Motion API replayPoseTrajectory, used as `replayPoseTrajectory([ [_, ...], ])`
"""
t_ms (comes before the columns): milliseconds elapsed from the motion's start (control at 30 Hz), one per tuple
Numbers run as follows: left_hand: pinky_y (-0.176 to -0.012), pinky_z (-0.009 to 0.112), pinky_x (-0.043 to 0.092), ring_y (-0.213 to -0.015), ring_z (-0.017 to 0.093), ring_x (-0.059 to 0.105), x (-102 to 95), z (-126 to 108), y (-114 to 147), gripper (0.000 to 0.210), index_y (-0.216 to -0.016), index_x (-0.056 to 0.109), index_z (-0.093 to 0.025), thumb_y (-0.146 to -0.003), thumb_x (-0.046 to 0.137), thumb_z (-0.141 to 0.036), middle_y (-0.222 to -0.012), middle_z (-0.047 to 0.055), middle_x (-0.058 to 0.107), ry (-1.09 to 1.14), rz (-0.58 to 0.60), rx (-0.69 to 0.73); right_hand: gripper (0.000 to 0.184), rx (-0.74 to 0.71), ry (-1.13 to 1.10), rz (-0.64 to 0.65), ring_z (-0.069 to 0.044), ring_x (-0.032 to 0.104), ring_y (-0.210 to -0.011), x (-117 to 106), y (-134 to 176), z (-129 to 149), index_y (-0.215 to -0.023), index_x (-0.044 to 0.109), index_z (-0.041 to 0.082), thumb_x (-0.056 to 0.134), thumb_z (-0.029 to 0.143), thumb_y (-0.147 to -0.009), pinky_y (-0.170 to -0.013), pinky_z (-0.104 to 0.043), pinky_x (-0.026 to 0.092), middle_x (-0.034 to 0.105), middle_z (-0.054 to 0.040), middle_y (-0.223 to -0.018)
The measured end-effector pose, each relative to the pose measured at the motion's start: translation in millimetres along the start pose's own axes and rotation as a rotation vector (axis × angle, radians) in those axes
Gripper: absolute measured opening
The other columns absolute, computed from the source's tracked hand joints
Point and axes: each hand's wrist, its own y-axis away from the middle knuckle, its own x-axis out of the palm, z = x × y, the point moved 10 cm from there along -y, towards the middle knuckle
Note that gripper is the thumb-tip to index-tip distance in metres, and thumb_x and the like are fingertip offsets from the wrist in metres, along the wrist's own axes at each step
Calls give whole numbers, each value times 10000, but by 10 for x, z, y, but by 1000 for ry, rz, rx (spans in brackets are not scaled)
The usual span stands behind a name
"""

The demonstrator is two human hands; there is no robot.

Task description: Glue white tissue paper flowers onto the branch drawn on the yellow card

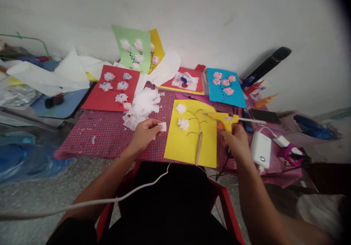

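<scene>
Between the thumb and fingers of my left hand (pixel 146 131) is a small white paper square (pixel 162 126), just left of the yellow card. My right hand (pixel 237 139) grips a yellow hot glue gun (pixel 226 118) by its handle; its nozzle points left over the card and a glue stick sticks out behind. The yellow card (pixel 178 146) lies flat, bearing a drawn branch with a brown stem (pixel 199 146) and two white paper flowers, the upper one (pixel 181 108) and the lower one (pixel 183 123). A pile of white paper squares (pixel 144 104) lies beyond my left hand.
Finished-looking flower cards stand around: red (pixel 95 97), green (pixel 120 37) and blue (pixel 219 93). A white power bank (pixel 260 148) and a purple plug adapter (pixel 287 155) sit at the right. A white cable (pixel 137 189) crosses my lap. A black pen (pixel 189 97) lies behind the card.
</scene>
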Motion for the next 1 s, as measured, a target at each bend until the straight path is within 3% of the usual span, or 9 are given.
replayPoseTrajectory([
  [33,-577,245,475,-623,132,631,34,24,-12,272,-948,718,-154,-793,744,-376,-747,28,712,35,-2,-15,299,-4,-183,-22,-182,604,-631,-27,83,56,-979,628,186,703,342,-735,-585,-298,467,691,-41,-800],
  [100,-613,259,507,-636,135,646,108,49,-31,275,-941,703,-152,-777,753,-366,-766,31,720,84,4,-29,274,-16,-397,90,-178,616,-630,85,255,220,-950,644,192,735,341,-739,-595,-301,496,695,-32,-768],
  [167,-652,279,534,-651,140,656,186,39,-39,264,-943,692,-157,-793,735,-371,-779,28,722,77,22,-22,221,-14,-431,238,-150,555,-536,251,402,382,-808,661,183,731,392,-793,-533,-281,461,656,-25,-634],
  [233,-686,297,549,-684,153,667,265,-17,-33,234,-943,682,-171,-842,685,-382,-793,25,724,-21,56,26,304,0,-426,282,-127,496,-485,329,461,460,-682,645,184,720,441,-825,-485,-264,414,616,-22,-560],
  [400,-896,387,547,-981,214,697,651,-266,135,172,-1013,673,-205,-962,530,-286,-1051,64,749,-528,313,410,273,43,-558,153,-141,513,-517,248,375,297,-690,643,199,711,427,-824,-619,-316,522,552,18,-535],
  [533,-1008,458,509,-1085,238,685,856,-241,336,219,-1119,647,-200,-1001,463,-220,-1167,106,728,-839,416,638,333,31,-558,20,-154,541,-557,133,394,27,-609,574,212,663,426,-848,-672,-329,535,545,11,-556],
  [667,-1043,477,488,-1179,266,664,890,-132,468,256,-1194,617,-165,-1019,433,-204,-1266,158,697,-1030,408,691,350,44,-461,-69,-183,601,-634,147,474,-112,-616,582,210,670,460,-845,-615,-298,496,588,-19,-593],
  [833,-1058,495,477,-1268,284,619,859,-54,643,251,-1191,614,-160,-1023,431,-201,-1356,171,655,-1137,395,695,312,87,-505,5,-168,572,-614,390,425,-29,-635,611,219,709,453,-818,-574,-281,458,610,-11,-610],
  [1000,-1008,492,507,-1179,279,662,752,-113,727,253,-1175,626,-170,-1002,442,-188,-1274,161,695,-1024,378,622,319,92,-484,48,-141,518,-545,442,336,16,-637,620,214,740,466,-793,-532,-276,432,604,1,-603],
])
